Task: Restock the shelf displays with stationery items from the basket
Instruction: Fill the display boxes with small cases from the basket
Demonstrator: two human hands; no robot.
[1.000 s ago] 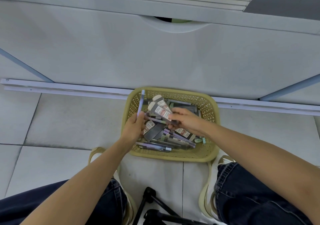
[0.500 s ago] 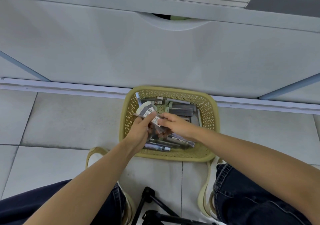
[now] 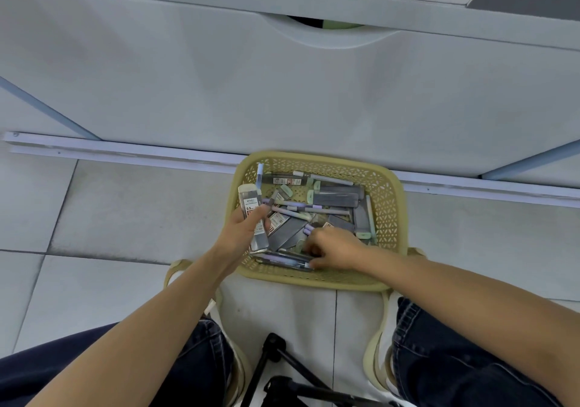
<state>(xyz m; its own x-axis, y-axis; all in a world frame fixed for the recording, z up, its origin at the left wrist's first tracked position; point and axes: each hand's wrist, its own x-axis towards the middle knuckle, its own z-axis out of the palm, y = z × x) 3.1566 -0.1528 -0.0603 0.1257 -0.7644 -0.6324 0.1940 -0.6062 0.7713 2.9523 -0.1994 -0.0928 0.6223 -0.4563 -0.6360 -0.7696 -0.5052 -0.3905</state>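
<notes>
Tiled floor [image 3: 125, 212] carries the yellow basket [image 3: 392, 205] against a white cabinet [image 3: 282, 92]. Left hand [image 3: 241, 234] grips clear lead cases [image 3: 250, 199] over its left rim. Right hand [image 3: 332, 246] lies with fingers curled among pens [image 3: 288, 259] at the near side; whether it holds anything cannot be told.

Pale grey floor tiles [image 3: 125, 218], white cabinet panel [image 3: 219, 92] w/ curved cutout [image 3: 329, 34], poss. black tripod [image 3: 273, 344] below.

Basket [image 3: 389, 205] on floor [image 3: 125, 218] before shelf [image 3: 219, 92]

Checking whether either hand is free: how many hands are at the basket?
2. The left hand grips lead cases over the left rim of the basket; the right hand reaches among pens at its near edge.
</notes>
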